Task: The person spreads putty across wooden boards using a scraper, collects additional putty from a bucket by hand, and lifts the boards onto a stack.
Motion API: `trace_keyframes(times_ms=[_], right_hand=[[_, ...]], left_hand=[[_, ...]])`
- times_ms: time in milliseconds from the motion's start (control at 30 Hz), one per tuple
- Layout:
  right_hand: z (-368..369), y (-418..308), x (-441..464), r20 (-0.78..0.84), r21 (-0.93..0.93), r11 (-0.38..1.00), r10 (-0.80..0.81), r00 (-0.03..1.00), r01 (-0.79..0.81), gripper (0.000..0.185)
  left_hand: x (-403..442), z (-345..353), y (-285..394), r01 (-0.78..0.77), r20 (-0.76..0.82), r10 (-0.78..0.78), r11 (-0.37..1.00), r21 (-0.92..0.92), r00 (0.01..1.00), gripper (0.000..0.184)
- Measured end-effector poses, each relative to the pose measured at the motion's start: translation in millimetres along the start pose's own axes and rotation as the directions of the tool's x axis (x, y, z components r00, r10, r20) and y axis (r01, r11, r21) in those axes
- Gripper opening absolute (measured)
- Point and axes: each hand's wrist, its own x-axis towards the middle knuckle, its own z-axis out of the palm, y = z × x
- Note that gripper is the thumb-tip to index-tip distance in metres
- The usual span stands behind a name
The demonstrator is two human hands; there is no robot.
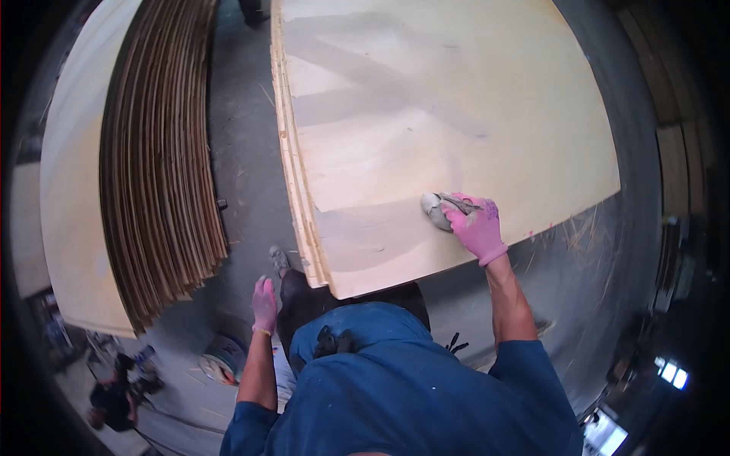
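Note:
My right hand (477,226), in a pink glove smeared with grey, is closed around a putty knife (461,202) caked with pale filler. A greyish-white lump of filler (436,210) is at its end, against the top wood veneer sheet (471,99). Duller grey smears run across the sheet's left part, and its near left surface looks wavy. Off the sheet's left edge, my left hand (265,305) hangs low in a pink glove. Its fingers are loosely extended, with nothing visible in them.
A tall stack of plywood sheets (163,152) stands to the left across a strip of grey floor (243,137). A bucket (224,357) is behind my left arm. Wood slivers (584,232) lie on the right. Another person (114,403) is at far lower left.

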Motion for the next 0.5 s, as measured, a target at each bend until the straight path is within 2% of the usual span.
trace_keyframes(times_ms=[33,133,233,333,400,500], right_hand=[[10,-12,-8,-0.004,0.014,0.997,0.08,0.997,-0.08,0.029],[42,-54,-31,-0.137,0.088,0.993,0.089,0.987,-0.078,0.027],[81,-99,-58,-0.338,-0.185,0.982,-0.105,0.935,0.044,0.027],[106,-166,-86,-0.332,0.019,0.991,0.128,0.935,-0.129,0.026],[130,-184,-115,-0.368,-0.013,0.997,0.067,0.928,-0.078,0.024],[150,-208,-166,-0.323,-0.002,0.995,0.096,0.942,-0.102,0.027]], left_hand=[[29,-4,2,-0.038,0.038,0.037,0.999,0.012,0.999,0.046],[100,-29,9,-0.133,0.165,0.125,0.99,0.037,0.978,0.045],[158,-65,2,-0.211,0.283,0.198,0.977,0.018,0.939,0.044],[190,-114,8,-0.274,0.393,0.232,0.96,0.053,0.89,0.045],[217,-147,-6,-0.297,0.442,0.236,0.952,0.074,0.865,0.045],[217,-187,26,-0.412,0.456,0.298,0.895,0.172,0.839,0.045]])
